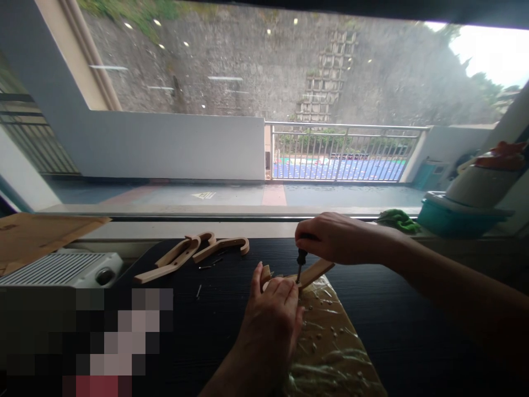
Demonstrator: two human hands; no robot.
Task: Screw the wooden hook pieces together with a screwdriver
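The right hand (316, 237) is closed around the screwdriver (302, 257), tip down at the wooden piece (317, 272). The left hand (276, 309), fingers curled, holds this piece over the plastic-wrapped pad (330, 336) on the tabletop (413, 309). Screws (198, 291) lie leftward.

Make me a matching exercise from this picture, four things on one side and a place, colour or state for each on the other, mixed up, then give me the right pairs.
Things
1. Screwdriver
2. Left hand
3. Cloth
4. Loose curved wooden pieces

Places, colours and states
A. Green, beside the teal box
B. Lying on the black tabletop, left of both hands
C. Nearly upright, gripped in the right hand
D. Holding a wooden piece

Right pairs: 1-C, 2-D, 3-A, 4-B
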